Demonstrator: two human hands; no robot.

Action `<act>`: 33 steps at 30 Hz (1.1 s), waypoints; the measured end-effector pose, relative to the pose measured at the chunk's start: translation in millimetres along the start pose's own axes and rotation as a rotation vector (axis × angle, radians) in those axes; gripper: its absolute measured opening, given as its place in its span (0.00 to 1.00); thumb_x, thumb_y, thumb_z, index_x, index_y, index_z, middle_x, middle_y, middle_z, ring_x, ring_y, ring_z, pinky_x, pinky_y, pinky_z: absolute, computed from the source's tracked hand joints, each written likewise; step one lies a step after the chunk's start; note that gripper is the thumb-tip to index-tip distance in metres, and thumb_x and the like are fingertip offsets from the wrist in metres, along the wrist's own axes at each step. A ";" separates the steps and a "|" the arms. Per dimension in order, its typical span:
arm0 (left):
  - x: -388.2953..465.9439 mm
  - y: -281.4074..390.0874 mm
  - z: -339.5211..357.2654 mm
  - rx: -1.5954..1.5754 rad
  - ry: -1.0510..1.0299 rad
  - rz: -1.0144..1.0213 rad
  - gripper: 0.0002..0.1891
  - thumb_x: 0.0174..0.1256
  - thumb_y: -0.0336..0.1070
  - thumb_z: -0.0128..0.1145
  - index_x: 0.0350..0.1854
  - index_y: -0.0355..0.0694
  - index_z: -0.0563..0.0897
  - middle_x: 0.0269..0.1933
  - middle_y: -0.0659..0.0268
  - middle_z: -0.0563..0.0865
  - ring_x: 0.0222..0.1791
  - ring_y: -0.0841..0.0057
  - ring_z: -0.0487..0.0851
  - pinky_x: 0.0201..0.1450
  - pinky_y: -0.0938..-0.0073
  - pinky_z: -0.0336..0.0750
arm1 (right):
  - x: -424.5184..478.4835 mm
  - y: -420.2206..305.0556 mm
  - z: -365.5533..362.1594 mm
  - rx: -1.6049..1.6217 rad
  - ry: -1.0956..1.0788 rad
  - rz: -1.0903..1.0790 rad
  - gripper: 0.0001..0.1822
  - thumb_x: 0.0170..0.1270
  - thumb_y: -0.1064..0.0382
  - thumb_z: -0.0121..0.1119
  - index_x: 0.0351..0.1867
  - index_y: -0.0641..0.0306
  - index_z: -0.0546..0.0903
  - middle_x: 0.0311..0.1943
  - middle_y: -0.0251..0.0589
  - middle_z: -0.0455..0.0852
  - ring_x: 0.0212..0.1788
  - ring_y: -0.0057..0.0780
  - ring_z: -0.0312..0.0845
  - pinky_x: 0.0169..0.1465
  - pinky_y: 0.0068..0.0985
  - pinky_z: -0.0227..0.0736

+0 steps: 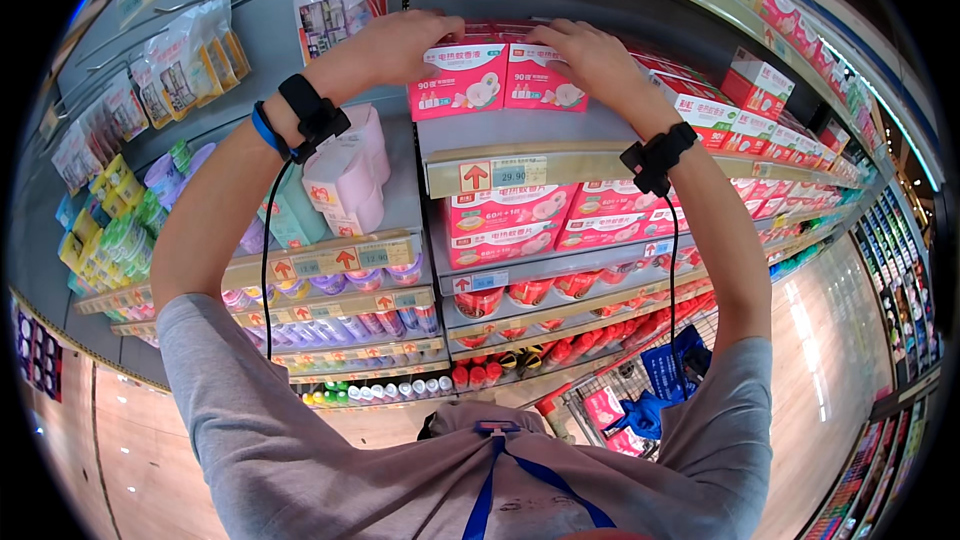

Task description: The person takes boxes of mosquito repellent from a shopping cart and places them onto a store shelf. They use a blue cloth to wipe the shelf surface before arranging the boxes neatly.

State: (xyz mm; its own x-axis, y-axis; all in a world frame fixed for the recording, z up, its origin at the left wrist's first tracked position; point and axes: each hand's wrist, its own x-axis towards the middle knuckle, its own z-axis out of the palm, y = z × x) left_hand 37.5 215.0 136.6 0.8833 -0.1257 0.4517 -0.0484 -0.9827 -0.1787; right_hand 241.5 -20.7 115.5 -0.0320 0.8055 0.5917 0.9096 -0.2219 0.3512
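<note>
Two pink-and-white cardboard boxes of mosquito repellent liquid stand side by side at the front of the upper grey shelf point(495, 136). My left hand point(416, 45) is at the left box point(465, 82), its fingers bent over the top left corner. My right hand point(589, 56) lies at the right box point(544, 82), fingers over its top edge and front. Whether either hand grips its box or only touches it, I cannot tell. More red box tops show behind them, partly hidden by the hands. Both wrists carry black strapped devices with cables.
Red-and-white boxes point(701, 116) stand to the right on the same shelf. Pink boxes point(506, 217) fill the shelf below. Pale pink containers point(352, 172) and hanging packets point(187, 60) are at left. A wire shopping cart point(589, 405) holds pink boxes and a blue bag.
</note>
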 end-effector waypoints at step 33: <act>66.5 -19.8 26.9 -0.416 -0.311 -0.076 0.46 0.76 0.79 0.38 0.78 0.43 0.69 0.63 0.52 0.88 0.53 0.67 0.92 0.60 0.69 0.82 | 81.0 40.3 51.7 0.291 -0.560 0.379 0.38 0.81 0.28 0.34 0.84 0.42 0.62 0.85 0.40 0.59 0.86 0.43 0.51 0.85 0.41 0.47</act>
State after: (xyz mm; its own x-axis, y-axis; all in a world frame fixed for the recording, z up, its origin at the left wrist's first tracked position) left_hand 109.8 229.7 146.6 0.9852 -0.0679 0.1574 -0.1041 -0.9664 0.2350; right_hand 297.0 64.0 140.1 0.4521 0.8796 0.1477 0.8918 -0.4488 -0.0574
